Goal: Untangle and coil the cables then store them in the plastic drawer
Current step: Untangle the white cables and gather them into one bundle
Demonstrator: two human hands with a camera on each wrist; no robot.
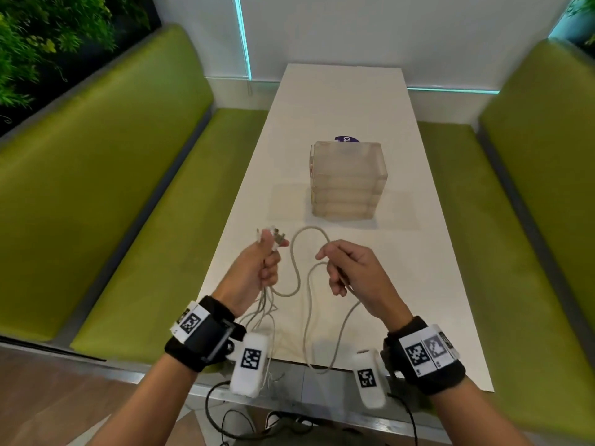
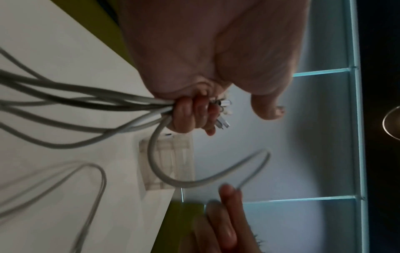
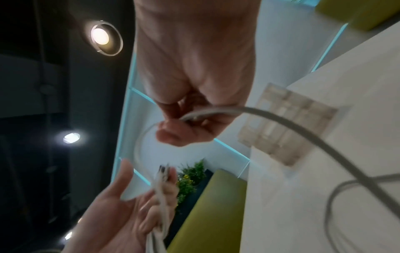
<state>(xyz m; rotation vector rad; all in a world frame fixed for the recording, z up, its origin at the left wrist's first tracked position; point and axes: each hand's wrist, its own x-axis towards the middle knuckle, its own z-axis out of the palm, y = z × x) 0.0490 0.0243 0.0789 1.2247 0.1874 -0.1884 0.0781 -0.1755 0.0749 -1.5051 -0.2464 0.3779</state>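
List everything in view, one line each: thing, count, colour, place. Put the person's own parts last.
cables: several, exact count unclear, pale grey-white; bundled in the left hand, one looping across to the right hand, slack hanging over the table's near edge.
connectors: a few, silver and white; sticking out above the left fist.
plastic drawer unit: one, translucent, all drawers closed; middle of the table.
purple sticker: one; on the table behind the drawer unit, mostly hidden.
table: one, white; between the benches.
benches: two, green; either side of the table.
plants: green; far left corner.
left hand: grips the bundle.
right hand: pinches one cable.
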